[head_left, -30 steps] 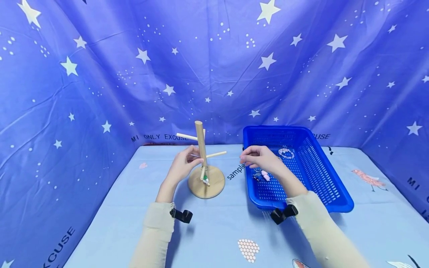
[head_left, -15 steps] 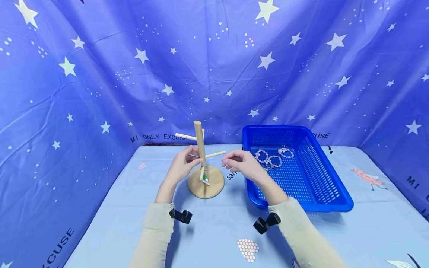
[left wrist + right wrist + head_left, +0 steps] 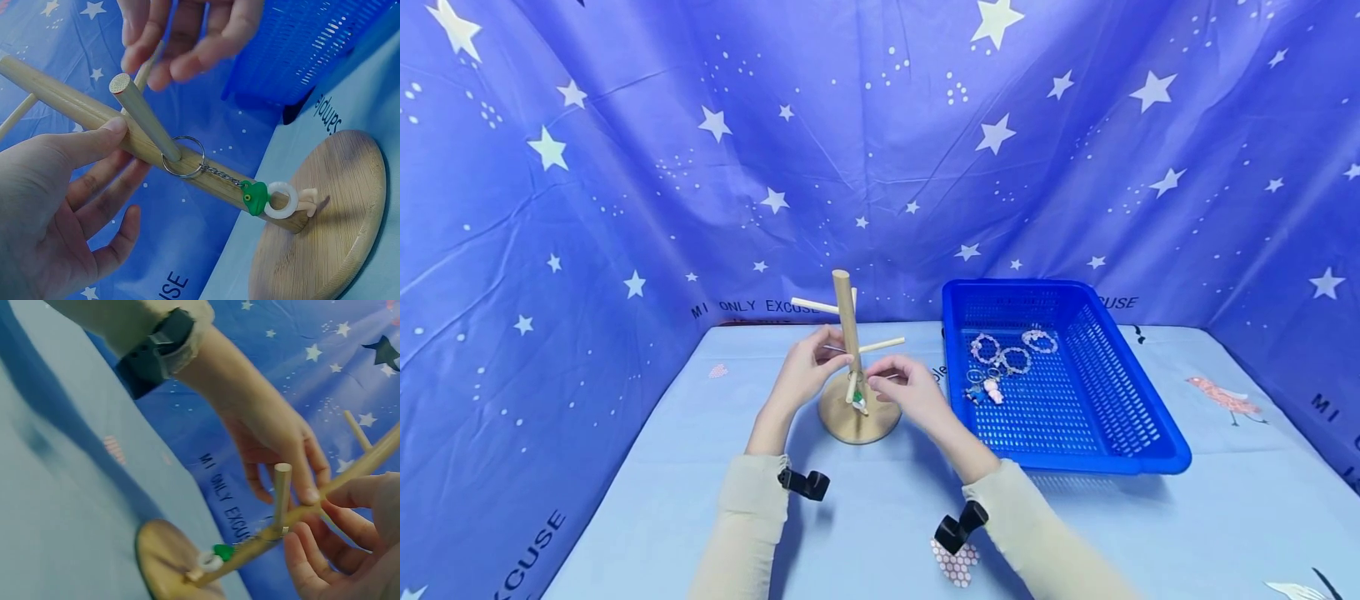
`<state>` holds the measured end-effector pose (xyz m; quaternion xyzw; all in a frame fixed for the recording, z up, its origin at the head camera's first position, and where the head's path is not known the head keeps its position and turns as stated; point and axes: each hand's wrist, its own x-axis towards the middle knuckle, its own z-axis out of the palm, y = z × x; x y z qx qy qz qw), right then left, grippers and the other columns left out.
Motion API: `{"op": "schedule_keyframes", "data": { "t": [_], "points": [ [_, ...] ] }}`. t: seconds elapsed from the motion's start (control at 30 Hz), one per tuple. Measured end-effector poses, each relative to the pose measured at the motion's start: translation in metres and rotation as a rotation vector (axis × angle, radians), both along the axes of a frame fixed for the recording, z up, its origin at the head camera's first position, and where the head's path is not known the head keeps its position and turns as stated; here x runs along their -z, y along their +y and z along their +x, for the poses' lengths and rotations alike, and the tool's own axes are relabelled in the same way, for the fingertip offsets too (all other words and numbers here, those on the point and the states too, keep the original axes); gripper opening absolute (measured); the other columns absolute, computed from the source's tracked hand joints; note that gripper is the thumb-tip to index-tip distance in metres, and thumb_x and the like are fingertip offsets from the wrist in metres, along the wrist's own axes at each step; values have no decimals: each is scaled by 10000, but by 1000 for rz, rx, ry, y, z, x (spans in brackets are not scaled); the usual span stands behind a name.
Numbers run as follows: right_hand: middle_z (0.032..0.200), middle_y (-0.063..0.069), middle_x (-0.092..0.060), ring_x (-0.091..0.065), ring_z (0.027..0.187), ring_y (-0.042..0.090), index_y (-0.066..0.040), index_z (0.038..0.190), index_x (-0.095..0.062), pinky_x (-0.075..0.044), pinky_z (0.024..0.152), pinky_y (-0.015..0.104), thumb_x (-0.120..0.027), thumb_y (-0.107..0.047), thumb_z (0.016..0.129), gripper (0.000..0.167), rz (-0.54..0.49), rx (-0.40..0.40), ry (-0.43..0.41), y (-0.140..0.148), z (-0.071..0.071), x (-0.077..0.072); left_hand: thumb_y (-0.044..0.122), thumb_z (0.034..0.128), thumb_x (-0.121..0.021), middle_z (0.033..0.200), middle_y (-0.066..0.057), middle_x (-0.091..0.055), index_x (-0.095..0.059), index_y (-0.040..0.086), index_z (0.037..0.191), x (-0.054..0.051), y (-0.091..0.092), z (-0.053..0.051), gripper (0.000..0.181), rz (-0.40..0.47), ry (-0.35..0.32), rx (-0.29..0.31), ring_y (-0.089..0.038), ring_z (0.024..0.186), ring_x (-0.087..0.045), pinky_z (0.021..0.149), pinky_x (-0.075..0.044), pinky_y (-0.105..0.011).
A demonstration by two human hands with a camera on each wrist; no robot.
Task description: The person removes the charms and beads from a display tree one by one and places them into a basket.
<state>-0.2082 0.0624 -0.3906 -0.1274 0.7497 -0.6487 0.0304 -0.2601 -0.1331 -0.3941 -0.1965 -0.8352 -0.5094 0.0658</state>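
Observation:
My left hand point(image 3: 802, 371) holds the upright post of a wooden peg stand point(image 3: 846, 317), its thumb laid on the wood and its fingers reaching behind. On one lower peg hangs a keychain point(image 3: 254, 199) with a green frog-like head, a white ring and a metal split ring looped round the peg. My right hand point(image 3: 913, 393) is beside the post, near that peg, with loosely bent fingers point(image 3: 206, 56). Nothing shows in its grasp. The stand's round base point(image 3: 350, 212) rests on the table.
On the right stands a blue perforated basket point(image 3: 1067, 460). Inside lie several beaded bracelets point(image 3: 1028, 337) and keychains, one with a pink figure point(image 3: 993, 392). Other bare pegs point(image 3: 815, 305) stick out from the post. A starry blue curtain point(image 3: 865, 150) closes off the back.
My right hand has moved left from above the basket to the stand, uncovering the bracelets and keychains. My left hand has kept its hold on the post.

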Motion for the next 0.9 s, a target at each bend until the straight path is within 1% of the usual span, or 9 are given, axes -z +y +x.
{"op": "schedule_keyframes", "data": {
  "t": [0.07,0.13,0.2,0.27,0.37,0.57,0.67,0.8,0.9],
  "points": [
    [1100,267,-672,-654,834,86,85,1101,-649,-616,850,441,-623,-25,938,198,-22,41,-9,-6,-1,6,90,914,-704,1088,-206,-711,-612,17,1076,0,0,0,200,-1,6,3,-358,1002,-721,959,-570,-463],
    [1099,258,-677,-666,840,108,77,1092,-658,-615,849,452,-630,-8,924,190,-43,84,-14,-11,-1,11,85,914,-704,1087,-212,-709,-612,12,1078,0,0,0,201,2,11,6,-360,998,-721,956,-571,-465],
    [1100,267,-677,-688,869,187,86,1089,-654,-614,845,461,-627,13,915,191,-64,123,-16,-15,-3,16,80,914,-702,1087,-212,-709,-612,12,1080,0,-1,0,201,5,10,5,-359,998,-721,956,-571,-463],
    [1117,264,-674,-698,918,273,81,1106,-651,-618,842,438,-629,9,914,206,-80,158,-17,-18,-4,21,78,914,-702,1088,-211,-711,-615,13,1079,0,0,0,197,9,3,4,-358,997,-721,960,-570,-461],
    [1147,263,-672,-691,980,327,71,1147,-642,-617,849,416,-634,-10,920,240,-94,199,-20,-21,-6,27,71,913,-700,1089,-213,-712,-617,9,1079,-1,0,0,196,14,3,7,-358,994,-721,962,-569,-459],
    [1142,241,-695,-708,954,246,41,1152,-660,-616,817,318,-676,-38,904,261,-103,245,-28,-23,-9,38,60,904,-706,1088,-217,-713,-619,4,1075,-2,1,2,200,17,8,8,-363,990,-722,957,-572,-457],
    [1122,241,-699,-714,916,211,51,1130,-663,-617,780,322,-686,-41,899,250,-106,252,-35,-24,-10,43,66,905,-707,1091,-214,-715,-618,6,1078,-1,1,2,204,4,11,3,-356,995,-722,956,-573,-450],
    [1085,251,-707,-711,859,154,69,1103,-661,-619,767,378,-699,-39,895,237,-117,254,-41,-28,-13,49,76,905,-711,1094,-201,-719,-622,18,1080,-1,1,1,205,-9,8,-9,-343,995,-724,955,-571,-449],
    [1039,244,-719,-697,818,119,71,1078,-667,-622,760,377,-711,-37,888,223,-126,260,-42,-30,-15,51,84,905,-714,1097,-191,-719,-627,26,1079,0,1,1,204,-11,4,-17,-340,997,-725,960,-569,-451]
  ]
}}
